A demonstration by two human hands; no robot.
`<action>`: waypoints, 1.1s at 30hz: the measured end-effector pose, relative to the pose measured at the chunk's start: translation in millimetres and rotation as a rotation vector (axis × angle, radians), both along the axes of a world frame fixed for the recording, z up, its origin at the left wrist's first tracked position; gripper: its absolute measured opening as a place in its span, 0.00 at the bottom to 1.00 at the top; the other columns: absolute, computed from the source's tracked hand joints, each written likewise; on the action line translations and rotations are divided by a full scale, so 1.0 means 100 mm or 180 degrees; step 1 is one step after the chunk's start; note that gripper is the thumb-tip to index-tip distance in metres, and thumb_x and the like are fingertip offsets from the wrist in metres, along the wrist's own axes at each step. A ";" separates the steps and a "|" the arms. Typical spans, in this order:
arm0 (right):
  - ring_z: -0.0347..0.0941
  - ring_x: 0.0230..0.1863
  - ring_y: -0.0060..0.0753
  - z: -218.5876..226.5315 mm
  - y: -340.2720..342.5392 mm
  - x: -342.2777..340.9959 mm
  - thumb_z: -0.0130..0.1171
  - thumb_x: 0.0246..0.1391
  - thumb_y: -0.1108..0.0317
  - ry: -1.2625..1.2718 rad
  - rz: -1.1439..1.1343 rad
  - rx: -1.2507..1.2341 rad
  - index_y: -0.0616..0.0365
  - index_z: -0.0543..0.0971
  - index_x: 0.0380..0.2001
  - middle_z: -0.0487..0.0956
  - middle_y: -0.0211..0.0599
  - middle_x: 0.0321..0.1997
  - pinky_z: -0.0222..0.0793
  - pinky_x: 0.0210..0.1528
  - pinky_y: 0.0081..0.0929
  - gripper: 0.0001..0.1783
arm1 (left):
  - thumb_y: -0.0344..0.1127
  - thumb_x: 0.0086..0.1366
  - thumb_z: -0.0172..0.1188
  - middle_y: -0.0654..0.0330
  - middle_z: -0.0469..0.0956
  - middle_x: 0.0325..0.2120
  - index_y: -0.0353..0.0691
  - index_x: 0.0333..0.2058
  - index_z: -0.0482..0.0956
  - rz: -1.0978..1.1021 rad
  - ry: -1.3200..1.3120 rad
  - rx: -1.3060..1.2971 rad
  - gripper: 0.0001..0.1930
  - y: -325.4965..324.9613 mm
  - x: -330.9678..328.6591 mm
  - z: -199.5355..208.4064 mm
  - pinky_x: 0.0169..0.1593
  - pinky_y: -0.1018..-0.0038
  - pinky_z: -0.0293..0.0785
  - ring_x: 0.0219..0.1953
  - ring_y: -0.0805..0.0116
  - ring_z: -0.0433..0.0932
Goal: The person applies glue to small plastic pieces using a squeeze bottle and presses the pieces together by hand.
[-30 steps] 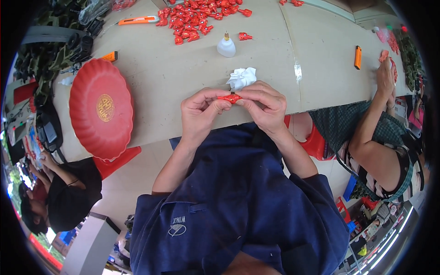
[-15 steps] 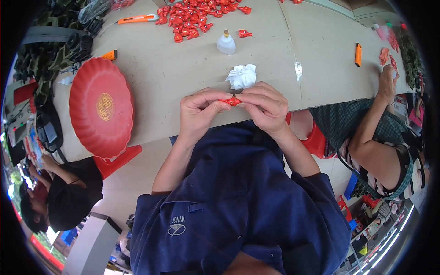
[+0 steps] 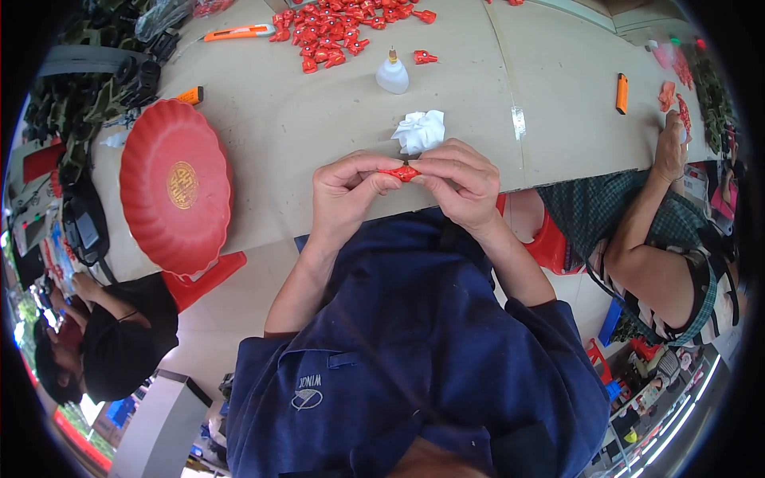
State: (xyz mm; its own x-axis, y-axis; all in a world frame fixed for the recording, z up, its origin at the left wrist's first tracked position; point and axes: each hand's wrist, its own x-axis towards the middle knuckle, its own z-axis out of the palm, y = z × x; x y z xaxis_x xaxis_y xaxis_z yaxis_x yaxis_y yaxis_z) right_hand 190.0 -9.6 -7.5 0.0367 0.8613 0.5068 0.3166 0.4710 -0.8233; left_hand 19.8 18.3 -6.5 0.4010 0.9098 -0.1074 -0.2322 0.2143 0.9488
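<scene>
"The co-worker's hand has drawn back from the reddish scrap."

"And the middle?"

"Barely shifted: left hand and right hand pinch one small red piece between fingertips, over the table near its edge."

"What could go wrong?"

"A loose pinch might drop it to the floor; uneven pressure could bend it, I'd judge."

Scalloped red tray, orange cutter on pale tabletop

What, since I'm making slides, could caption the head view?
Left hand and right hand pinch a small red piece near a crumpled white wad.
</scene>
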 end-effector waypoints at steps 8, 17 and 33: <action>0.73 0.25 0.31 -0.01 0.00 0.00 0.63 0.34 0.81 0.0228 0.0093 -0.0246 0.62 0.80 0.27 0.77 0.37 0.24 0.67 0.27 0.22 0.11 | 0.21 0.53 0.59 0.60 0.78 0.26 0.32 0.33 0.78 0.0028 -0.0050 -0.0059 0.07 -0.01 0.00 -0.02 0.29 0.85 0.71 0.26 0.79 0.75; 0.73 0.27 0.29 0.01 0.02 0.02 0.63 0.36 0.80 0.0343 0.0246 -0.0503 0.63 0.79 0.27 0.78 0.36 0.25 0.68 0.29 0.21 0.09 | 0.21 0.53 0.59 0.60 0.78 0.26 0.31 0.34 0.77 0.0019 -0.0109 -0.0095 0.08 0.00 0.00 0.00 0.30 0.85 0.71 0.27 0.78 0.76; 0.74 0.28 0.26 0.03 0.02 0.04 0.63 0.39 0.79 0.0535 0.0363 -0.0759 0.63 0.79 0.28 0.78 0.37 0.26 0.68 0.29 0.19 0.08 | 0.22 0.53 0.59 0.61 0.78 0.26 0.32 0.34 0.77 0.0004 -0.0161 -0.0092 0.08 -0.01 0.00 -0.01 0.30 0.86 0.70 0.27 0.80 0.75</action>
State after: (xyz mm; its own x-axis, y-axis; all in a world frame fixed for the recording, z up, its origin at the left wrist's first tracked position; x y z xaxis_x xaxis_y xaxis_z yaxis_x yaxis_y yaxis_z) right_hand 193.8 -7.3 -4.8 -0.0010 0.9585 0.2851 0.1230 0.2830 -0.9512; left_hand 19.5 17.6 -7.0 0.4054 0.9071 -0.1134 -0.2799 0.2413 0.9292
